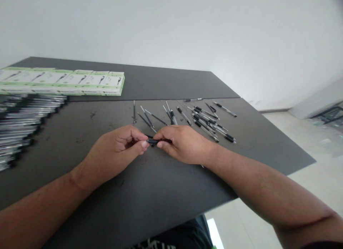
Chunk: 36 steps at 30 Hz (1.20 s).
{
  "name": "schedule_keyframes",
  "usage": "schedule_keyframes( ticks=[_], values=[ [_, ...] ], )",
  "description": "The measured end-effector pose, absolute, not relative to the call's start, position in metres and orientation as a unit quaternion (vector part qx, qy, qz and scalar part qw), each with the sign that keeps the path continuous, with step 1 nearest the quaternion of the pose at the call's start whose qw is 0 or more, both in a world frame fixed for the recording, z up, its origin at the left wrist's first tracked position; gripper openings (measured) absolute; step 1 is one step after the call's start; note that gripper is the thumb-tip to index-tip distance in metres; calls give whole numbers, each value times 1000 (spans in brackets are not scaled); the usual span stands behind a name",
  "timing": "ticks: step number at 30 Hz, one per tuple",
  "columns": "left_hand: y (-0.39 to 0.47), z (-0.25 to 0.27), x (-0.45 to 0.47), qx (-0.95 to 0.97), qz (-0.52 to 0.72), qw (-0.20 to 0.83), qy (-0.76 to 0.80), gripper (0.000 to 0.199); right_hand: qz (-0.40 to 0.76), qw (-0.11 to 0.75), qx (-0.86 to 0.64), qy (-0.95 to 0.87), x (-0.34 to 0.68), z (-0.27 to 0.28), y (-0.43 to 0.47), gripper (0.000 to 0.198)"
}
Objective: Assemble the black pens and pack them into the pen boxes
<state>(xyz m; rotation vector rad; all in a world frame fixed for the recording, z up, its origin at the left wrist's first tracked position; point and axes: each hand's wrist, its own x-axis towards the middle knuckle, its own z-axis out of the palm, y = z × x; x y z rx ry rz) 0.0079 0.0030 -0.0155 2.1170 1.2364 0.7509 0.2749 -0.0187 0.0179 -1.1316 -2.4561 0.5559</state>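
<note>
Between my two hands, just above the dark table, is a black pen (153,141). My left hand (124,143) pinches its left end between thumb and forefinger. The thumb and fingers of my right hand (180,143) close round its other end, and the palm hides part of it. Just beyond my hands lie several loose pen refills (147,115), spread at different angles. To the right of them is a loose heap of clear pens with black grips (207,122).
At the left, many pens (25,123) lie side by side in a long row. Behind them stands a line of green and white boxes (63,81) with pen pictures. The table (150,206) has its front edge close to my lap, and a wall rises behind it.
</note>
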Motion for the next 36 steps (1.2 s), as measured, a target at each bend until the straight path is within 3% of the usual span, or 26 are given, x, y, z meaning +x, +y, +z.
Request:
schedule_keyframes(
  ticks=[36],
  values=[
    [1,-15,7,787,276,283,474,26,205,186,-407,-871,277,16,-19,23]
  ],
)
